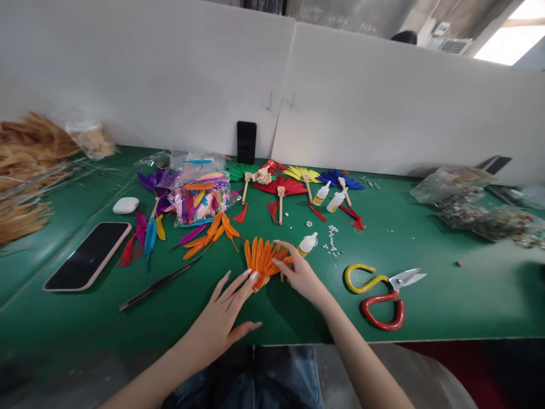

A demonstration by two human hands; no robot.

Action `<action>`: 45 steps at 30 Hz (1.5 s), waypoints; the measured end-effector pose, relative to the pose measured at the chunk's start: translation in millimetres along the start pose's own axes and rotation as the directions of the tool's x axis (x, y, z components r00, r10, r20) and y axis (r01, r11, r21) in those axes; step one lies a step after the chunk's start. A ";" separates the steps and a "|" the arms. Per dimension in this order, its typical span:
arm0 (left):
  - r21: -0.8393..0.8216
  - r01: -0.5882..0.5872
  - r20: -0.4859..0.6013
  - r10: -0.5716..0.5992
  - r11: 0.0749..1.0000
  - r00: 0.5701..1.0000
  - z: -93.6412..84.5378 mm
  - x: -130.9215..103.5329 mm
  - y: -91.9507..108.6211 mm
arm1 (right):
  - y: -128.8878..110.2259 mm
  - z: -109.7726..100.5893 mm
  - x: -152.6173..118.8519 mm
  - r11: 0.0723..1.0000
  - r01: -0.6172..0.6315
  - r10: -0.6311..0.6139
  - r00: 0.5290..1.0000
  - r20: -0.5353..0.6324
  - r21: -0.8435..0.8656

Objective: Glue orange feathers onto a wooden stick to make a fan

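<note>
An orange feather fan [261, 255] lies spread on the green table in front of me. My left hand [223, 312] rests with its fingers stretched out, the tips pressing the fan's lower left part. My right hand [298, 275] is curled at the fan's right edge, thumb and forefinger close around an orange feather there. Just behind that hand a small white glue bottle [307, 244] lies tilted. Loose orange feathers [217, 230] are to the left of the fan. Small white beads [332, 241] are scattered to the right of the bottle.
Scissors [389, 289] with yellow and red handles lie at right. Tweezers [157, 284] and a phone [87, 258] lie at left. Behind are a red feather fan [281, 190], other coloured fans, two glue bottles [330, 197] and a bag of feathers [198, 196]. White panels [361, 102] stand behind the table.
</note>
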State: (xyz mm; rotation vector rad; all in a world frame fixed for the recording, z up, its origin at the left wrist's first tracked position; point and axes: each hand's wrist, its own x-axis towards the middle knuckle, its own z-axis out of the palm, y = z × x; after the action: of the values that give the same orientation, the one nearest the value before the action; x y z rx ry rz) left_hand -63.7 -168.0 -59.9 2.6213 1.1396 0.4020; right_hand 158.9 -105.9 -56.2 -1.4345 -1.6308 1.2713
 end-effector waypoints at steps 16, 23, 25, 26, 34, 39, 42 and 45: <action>-0.010 0.007 0.003 -0.007 1.000 1.000 0.0 -2.1 0.0 | -0.2 3.9 3.0 0.990 -0.136 0.138 0.988 -0.072 0.036; -0.004 0.007 0.029 -0.007 1.000 1.000 1.3 -1.6 -1.1 | 4.2 3.7 1.1 0.993 -0.093 0.096 0.995 -0.039 0.069; -0.008 0.007 0.040 -0.007 1.000 0.999 1.2 -2.0 -1.3 | 5.4 3.2 0.5 0.994 -0.064 0.067 0.997 -0.030 0.084; -0.010 0.008 0.042 -0.007 1.000 0.999 1.1 -2.3 -1.3 | 6.1 2.9 0.4 0.995 -0.053 0.055 0.998 -0.025 0.090; -0.013 0.009 0.015 -0.008 1.000 1.000 0.7 -1.6 -1.3 | 11.6 2.0 0.4 0.994 -0.002 0.002 1.000 -0.001 0.111; -0.007 -0.002 0.030 0.002 1.000 1.000 1.2 -1.6 -1.4 | 12.0 2.1 -0.7 0.992 0.007 -0.008 1.000 0.004 0.130; -0.009 0.002 0.034 -0.002 1.000 0.999 1.1 -2.2 -0.8 | 13.3 2.1 -0.1 0.989 0.011 -0.013 1.000 0.012 0.150; -0.016 0.011 0.023 -0.010 1.000 1.000 0.9 -2.4 -0.4 | 12.7 2.4 0.0 0.984 0.016 -0.019 1.000 0.014 0.177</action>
State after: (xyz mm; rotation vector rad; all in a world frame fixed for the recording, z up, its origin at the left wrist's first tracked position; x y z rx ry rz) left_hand -65.2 -169.7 -61.2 2.5984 1.1373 0.3759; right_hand 161.5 -107.2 -68.8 -1.3028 -1.4963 1.3838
